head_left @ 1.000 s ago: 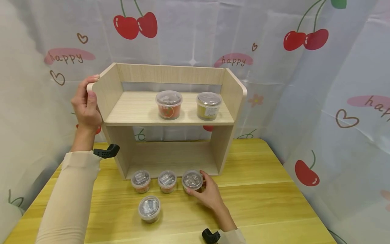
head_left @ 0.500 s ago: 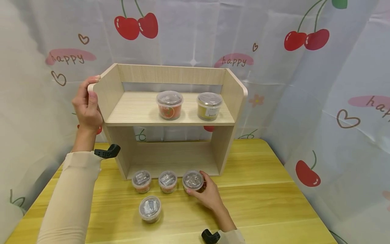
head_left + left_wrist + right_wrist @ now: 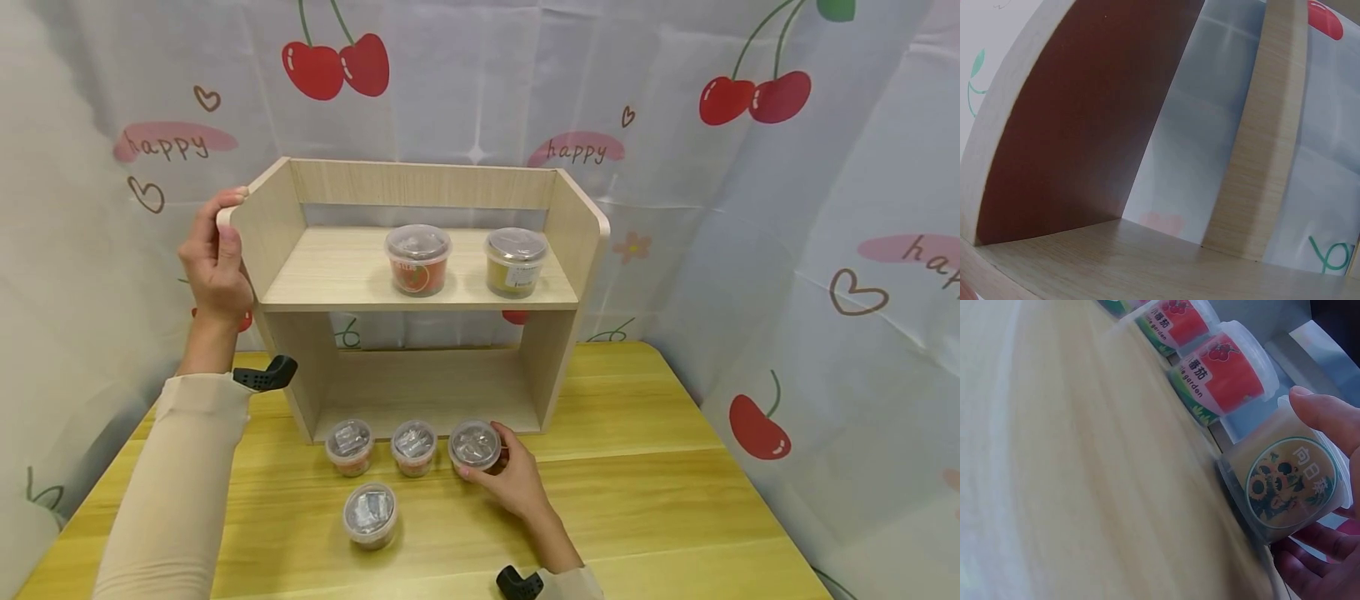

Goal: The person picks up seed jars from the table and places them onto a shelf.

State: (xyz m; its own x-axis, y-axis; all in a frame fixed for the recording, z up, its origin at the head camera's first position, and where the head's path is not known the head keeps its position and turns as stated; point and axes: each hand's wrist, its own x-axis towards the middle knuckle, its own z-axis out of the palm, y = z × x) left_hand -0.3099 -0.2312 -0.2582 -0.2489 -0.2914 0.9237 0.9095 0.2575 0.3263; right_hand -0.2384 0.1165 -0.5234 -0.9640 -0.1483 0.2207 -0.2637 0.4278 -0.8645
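Observation:
My left hand [image 3: 216, 258] grips the upper left side panel of a pale wooden two-tier shelf [image 3: 420, 306], fingers over its edge and thumb in front. In the left wrist view the shelf's boards [image 3: 1260, 137] fill much of the picture. At the front of the shelf's base, my right hand [image 3: 517, 479] holds a clear lidded plastic cup [image 3: 474, 443], thumb on one side and fingers round the other. The right wrist view shows a sunflower label on this cup [image 3: 1291, 481], its bottom at the tabletop. To its left stand two similar cups [image 3: 413, 447] [image 3: 349, 447] with red labels.
Another lidded cup [image 3: 371, 515] stands nearer on the yellow wood-grain table [image 3: 645, 500]. On the upper tier are an orange-red tub [image 3: 417, 260] and a yellow-green tub [image 3: 516, 262]. A cherry-print curtain [image 3: 480, 83] hangs behind the table and at both sides.

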